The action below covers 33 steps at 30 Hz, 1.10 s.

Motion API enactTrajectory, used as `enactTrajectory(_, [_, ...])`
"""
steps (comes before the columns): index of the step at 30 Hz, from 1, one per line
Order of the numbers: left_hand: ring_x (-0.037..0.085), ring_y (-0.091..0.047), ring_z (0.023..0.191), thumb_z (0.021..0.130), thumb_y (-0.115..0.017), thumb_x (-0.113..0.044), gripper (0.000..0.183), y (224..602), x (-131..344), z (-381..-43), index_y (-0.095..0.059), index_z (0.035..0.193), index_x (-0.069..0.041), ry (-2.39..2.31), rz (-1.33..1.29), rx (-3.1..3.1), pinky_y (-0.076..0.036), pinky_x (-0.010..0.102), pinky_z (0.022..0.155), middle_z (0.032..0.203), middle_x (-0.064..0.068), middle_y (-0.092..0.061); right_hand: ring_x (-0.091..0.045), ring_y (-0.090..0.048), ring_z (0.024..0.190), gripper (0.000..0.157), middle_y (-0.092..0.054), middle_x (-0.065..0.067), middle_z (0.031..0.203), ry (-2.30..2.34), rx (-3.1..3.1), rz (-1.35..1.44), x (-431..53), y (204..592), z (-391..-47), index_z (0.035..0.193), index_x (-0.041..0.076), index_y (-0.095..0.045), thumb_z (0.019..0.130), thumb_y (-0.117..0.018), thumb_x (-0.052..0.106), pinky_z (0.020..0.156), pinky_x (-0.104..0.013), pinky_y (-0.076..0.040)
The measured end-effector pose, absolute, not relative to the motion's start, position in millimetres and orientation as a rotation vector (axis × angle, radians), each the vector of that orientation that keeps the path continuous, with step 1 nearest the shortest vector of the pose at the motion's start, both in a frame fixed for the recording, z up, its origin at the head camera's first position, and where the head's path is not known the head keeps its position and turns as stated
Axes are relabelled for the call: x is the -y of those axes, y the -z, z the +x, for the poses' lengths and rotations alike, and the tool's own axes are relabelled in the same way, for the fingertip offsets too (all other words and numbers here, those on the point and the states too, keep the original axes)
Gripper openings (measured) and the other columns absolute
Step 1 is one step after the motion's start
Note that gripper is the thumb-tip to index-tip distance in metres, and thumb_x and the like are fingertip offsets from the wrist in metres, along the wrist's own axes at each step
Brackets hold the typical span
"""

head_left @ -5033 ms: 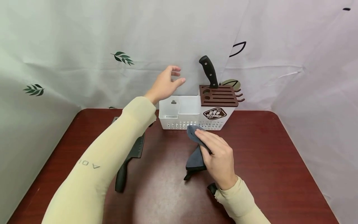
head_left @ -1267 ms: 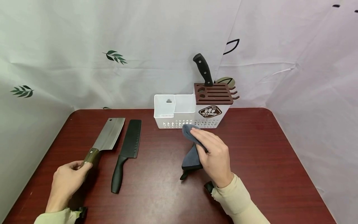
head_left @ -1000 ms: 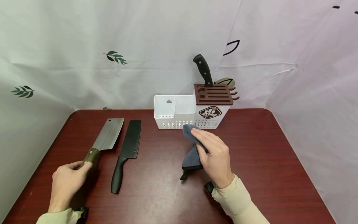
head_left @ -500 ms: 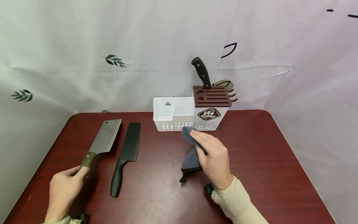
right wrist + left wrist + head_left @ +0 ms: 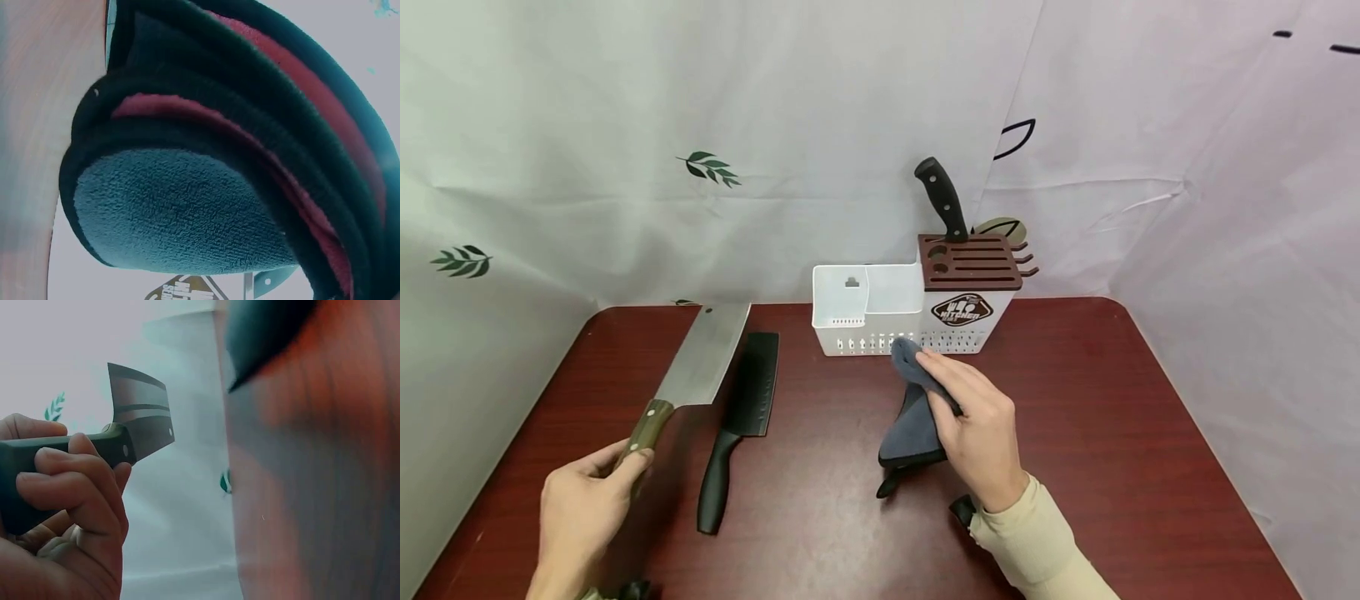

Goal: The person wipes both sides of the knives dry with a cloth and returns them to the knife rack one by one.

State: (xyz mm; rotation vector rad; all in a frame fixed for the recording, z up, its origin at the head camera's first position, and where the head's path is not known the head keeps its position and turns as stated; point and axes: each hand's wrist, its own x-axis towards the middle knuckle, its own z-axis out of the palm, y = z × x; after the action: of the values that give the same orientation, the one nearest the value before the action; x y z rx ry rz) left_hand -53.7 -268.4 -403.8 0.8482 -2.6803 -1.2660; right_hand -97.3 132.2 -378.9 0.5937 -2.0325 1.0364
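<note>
My left hand [image 5: 583, 512] grips the olive-coloured handle of a cleaver [image 5: 703, 358]. Its broad steel blade points away, and the left wrist view shows the blade [image 5: 142, 415] raised off the table. Beneath and to the right of it lies a black kitchen knife [image 5: 754, 387], partly covered by the cleaver in the head view. A folded grey-blue cloth [image 5: 913, 429] with dark edging is pinched in my right hand [image 5: 979, 429], and part of it hangs down. Up close, the cloth [image 5: 175, 206] shows several layers with red inside; the fingers are hidden there.
At the back of the table stands a white knife holder [image 5: 868, 333] with a brown slotted top [image 5: 970, 265]. One black-handled knife [image 5: 943, 200] is in a rear slot. Small hooks [image 5: 1026, 260] stick out on its right side. A pale curtain [image 5: 820, 108] hangs behind.
Five seconds ago my left hand was raised empty near the holder. It then took the cleaver by its handle and has now lifted it up and forward. My right hand stays almost still with the cloth.
</note>
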Motion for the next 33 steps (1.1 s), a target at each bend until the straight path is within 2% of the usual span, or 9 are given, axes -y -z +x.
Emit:
enactTrajectory(4, [0.007,-0.064,0.061,0.096,-0.067,-0.034,0.048,398,261,-50,-0.065,0.128,0.002,1.395,0.766,2.589,-0.048,0.023,0.053,0.070,-0.003,-0.073,-0.023,-0.069,0.106,0.039,-0.073,-0.007,0.117,-1.045,2.029,0.572,-133,379,-98,0.122,0.006,-0.073,0.086,-0.072,-0.006,0.097,-0.027,-0.049])
enactTrajectory(10, [0.012,-0.051,0.051,0.095,-0.071,-0.023,0.035,390,250,-47,-0.068,0.121,-0.001,1.426,0.577,2.497,-0.034,0.030,0.042,0.063,-0.001,-0.067,-0.023,-0.069,0.107,0.036,-0.072,-0.008,0.118,-1.046,2.022,0.562,-135,377,-99,0.121,0.006,-0.074,0.086,-0.071,-0.006,0.098,-0.027,-0.049])
enactTrajectory(16, [0.008,-0.053,0.049,0.092,-0.073,-0.008,0.024,386,239,-46,-0.072,0.116,-0.009,1.488,0.388,2.412,-0.037,0.026,0.042,0.060,-0.002,-0.066,-0.024,-0.069,0.104,0.037,-0.073,-0.008,0.114,-1.037,2.028,0.526,-138,377,-99,0.121,0.006,-0.073,0.086,-0.070,-0.006,0.097,-0.025,-0.049])
enactTrajectory(21, [0.007,-0.054,0.048,0.088,-0.070,0.008,0.030,387,228,-45,-0.074,0.111,-0.011,1.686,0.184,2.291,-0.039,0.023,0.042,0.068,0.000,-0.072,-0.024,-0.069,0.104,0.038,-0.073,-0.008,0.114,-1.037,2.036,0.502,-140,377,-99,0.122,0.006,-0.073,0.086,-0.071,-0.006,0.097,-0.024,-0.048])
enactTrajectory(27, [0.005,-0.058,0.051,0.087,-0.067,0.013,0.032,384,215,-44,-0.073,0.114,-0.003,1.789,0.086,2.260,-0.044,0.019,0.044,0.075,0.005,-0.075,-0.025,-0.069,0.104,0.038,-0.073,-0.007,0.114,-1.026,2.026,0.498,-143,375,-100,0.121,0.006,-0.073,0.086,-0.071,-0.006,0.097,-0.024,-0.048])
enactTrajectory(30, [0.005,-0.055,0.049,0.086,-0.068,0.013,0.030,381,208,-44,-0.071,0.115,0.003,1.738,0.072,2.305,-0.043,0.020,0.043,0.071,0.004,-0.072,-0.025,-0.069,0.104,0.039,-0.073,-0.007,0.114,-1.020,2.014,0.501,-145,374,-100,0.121,0.006,-0.073,0.085,-0.070,-0.008,0.098,-0.024,-0.048])
enactTrajectory(33, [0.006,-0.052,0.047,0.086,-0.071,0.008,0.030,379,201,-44,-0.069,0.116,0.005,1.631,0.051,2.389,-0.041,0.023,0.041,0.067,0.003,-0.067,-0.025,-0.069,0.104,0.039,-0.073,-0.007,0.114,-1.014,2.004,0.499,-148,372,-101,0.121,0.006,-0.074,0.085,-0.070,-0.009,0.098,-0.025,-0.048])
